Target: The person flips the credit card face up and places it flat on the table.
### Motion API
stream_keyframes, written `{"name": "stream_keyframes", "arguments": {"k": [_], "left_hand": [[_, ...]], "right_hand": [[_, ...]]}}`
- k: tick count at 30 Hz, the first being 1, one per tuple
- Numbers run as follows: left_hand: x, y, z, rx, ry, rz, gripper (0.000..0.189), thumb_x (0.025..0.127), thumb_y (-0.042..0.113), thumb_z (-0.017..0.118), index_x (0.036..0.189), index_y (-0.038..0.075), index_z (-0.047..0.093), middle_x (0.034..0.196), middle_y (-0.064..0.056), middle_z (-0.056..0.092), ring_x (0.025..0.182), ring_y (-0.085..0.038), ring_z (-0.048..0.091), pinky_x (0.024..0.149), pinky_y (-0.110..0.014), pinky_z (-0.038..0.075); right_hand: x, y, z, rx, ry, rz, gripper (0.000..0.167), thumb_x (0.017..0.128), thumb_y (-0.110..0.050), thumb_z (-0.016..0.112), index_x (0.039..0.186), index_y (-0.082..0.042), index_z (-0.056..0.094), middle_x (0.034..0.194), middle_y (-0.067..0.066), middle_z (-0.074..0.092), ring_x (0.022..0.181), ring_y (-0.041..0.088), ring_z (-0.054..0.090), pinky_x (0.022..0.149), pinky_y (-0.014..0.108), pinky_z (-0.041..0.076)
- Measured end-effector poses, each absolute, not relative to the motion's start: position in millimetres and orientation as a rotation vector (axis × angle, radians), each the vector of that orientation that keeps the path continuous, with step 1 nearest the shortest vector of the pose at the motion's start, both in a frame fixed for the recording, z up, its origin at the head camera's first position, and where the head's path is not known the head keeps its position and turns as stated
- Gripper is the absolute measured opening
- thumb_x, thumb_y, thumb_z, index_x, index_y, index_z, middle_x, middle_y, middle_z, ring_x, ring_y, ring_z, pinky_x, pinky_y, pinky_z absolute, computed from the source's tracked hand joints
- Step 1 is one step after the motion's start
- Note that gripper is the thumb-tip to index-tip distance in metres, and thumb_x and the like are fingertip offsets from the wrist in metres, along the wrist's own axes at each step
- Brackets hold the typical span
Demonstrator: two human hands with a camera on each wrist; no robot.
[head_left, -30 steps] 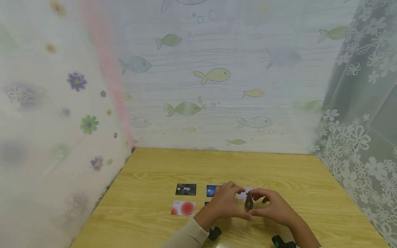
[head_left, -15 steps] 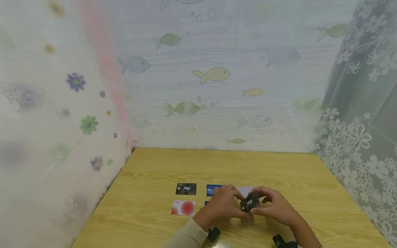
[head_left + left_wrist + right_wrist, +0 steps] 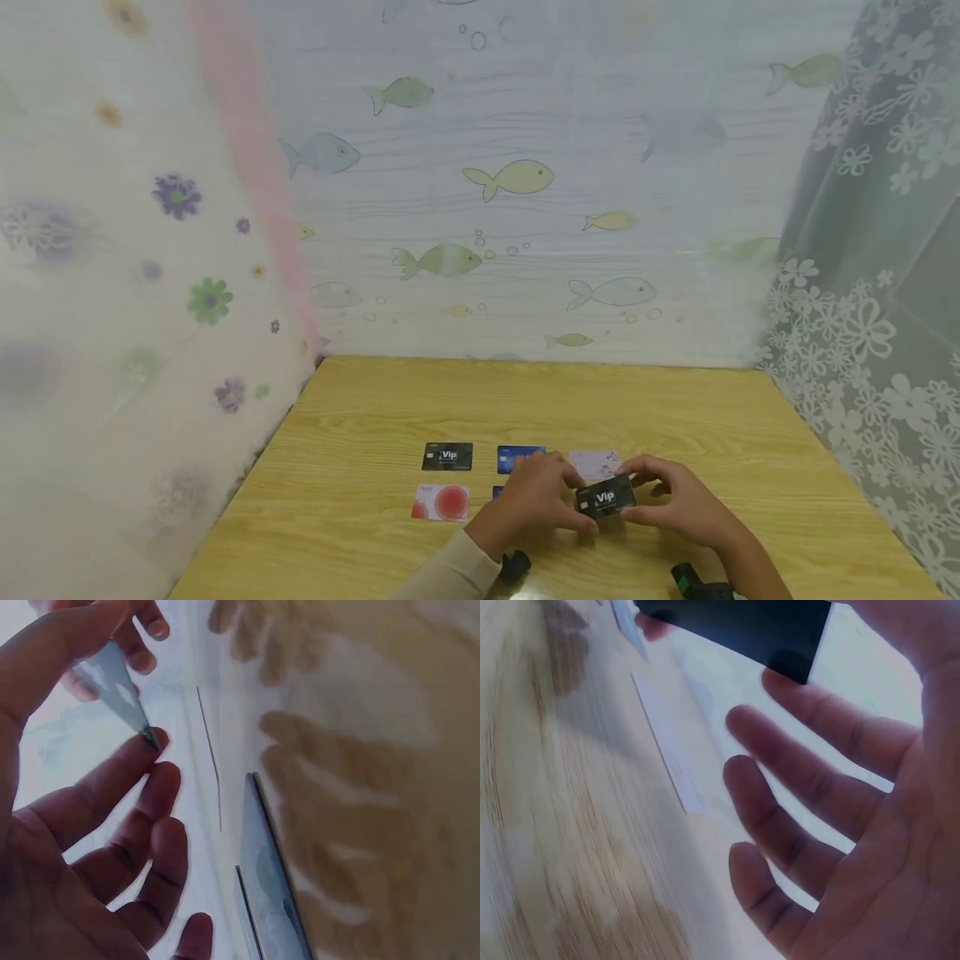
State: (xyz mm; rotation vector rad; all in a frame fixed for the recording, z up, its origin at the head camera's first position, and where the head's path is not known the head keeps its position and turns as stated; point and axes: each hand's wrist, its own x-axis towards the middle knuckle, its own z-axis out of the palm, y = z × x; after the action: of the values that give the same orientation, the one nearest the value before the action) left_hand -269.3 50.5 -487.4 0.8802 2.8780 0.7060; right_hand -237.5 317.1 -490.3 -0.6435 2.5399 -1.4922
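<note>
A black "Vip" bank card (image 3: 606, 497) is held above the table between both hands, its printed face toward the head camera. My left hand (image 3: 534, 495) pinches its left end between thumb and index finger; the other fingers are loosely bent in the left wrist view. On the opposite end, my right hand (image 3: 678, 504) pinches the card with thumb and index finger. The right wrist view shows the dark card (image 3: 742, 634) across the top, with the remaining right fingers spread below it.
On the wooden table (image 3: 337, 517) lie another black Vip card (image 3: 447, 456), a white card with red circles (image 3: 441, 502), a blue card (image 3: 517, 457) and a pale pink card (image 3: 594, 463). A further blue card (image 3: 498, 492) is mostly hidden behind the left hand. Patterned curtains surround the table.
The held card has turned from nearly edge-on to show its Vip face to the head camera. The right hand has shifted slightly right, uncovering more of the pale pink card.
</note>
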Motion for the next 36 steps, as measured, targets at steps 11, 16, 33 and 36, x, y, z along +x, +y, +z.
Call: {"name": "stream_keyframes", "arguments": {"k": [11,16,33,36], "left_hand": [[-271,51,-488,0.753,2.857,0.695,0.05,0.057,0.057,0.098,0.098,0.032,0.082,0.093,0.019,0.066,0.085,-0.003,0.055,0.092,-0.045,0.041],[-271,53,-487,0.69,2.867,0.658,0.052,0.056,0.056,0.098,0.098,0.032,0.082,0.098,0.023,0.073,0.092,-0.005,0.063,0.103,-0.056,0.041],[-273,60,-484,0.581,2.849,0.645,0.05,0.055,0.051,0.101,0.097,0.034,0.08,0.098,0.023,0.072,0.105,-0.013,0.067,0.113,-0.068,0.033],[-274,59,-485,0.581,2.841,0.637,0.047,0.057,0.049,0.101,0.096,0.033,0.08,0.099,0.021,0.072,0.108,-0.017,0.068,0.112,-0.071,0.033]], "right_hand": [[-238,325,-491,-0.539,2.615,-1.321,0.051,0.088,-0.032,0.084,0.131,-0.012,0.066,0.128,0.011,0.065,0.106,0.025,0.063,0.079,0.031,0.054],[-239,327,-494,-0.545,2.676,-1.225,0.052,0.085,-0.038,0.085,0.129,-0.016,0.07,0.123,0.006,0.066,0.099,0.015,0.061,0.076,0.029,0.052],[-238,328,-498,-0.499,2.762,-1.093,0.048,0.08,-0.043,0.088,0.122,-0.026,0.075,0.101,0.001,0.063,0.081,0.01,0.048,0.066,0.027,0.041],[-238,326,-498,-0.489,2.772,-1.053,0.048,0.079,-0.043,0.089,0.121,-0.025,0.076,0.101,0.0,0.063,0.081,0.009,0.048,0.067,0.026,0.042]]}}
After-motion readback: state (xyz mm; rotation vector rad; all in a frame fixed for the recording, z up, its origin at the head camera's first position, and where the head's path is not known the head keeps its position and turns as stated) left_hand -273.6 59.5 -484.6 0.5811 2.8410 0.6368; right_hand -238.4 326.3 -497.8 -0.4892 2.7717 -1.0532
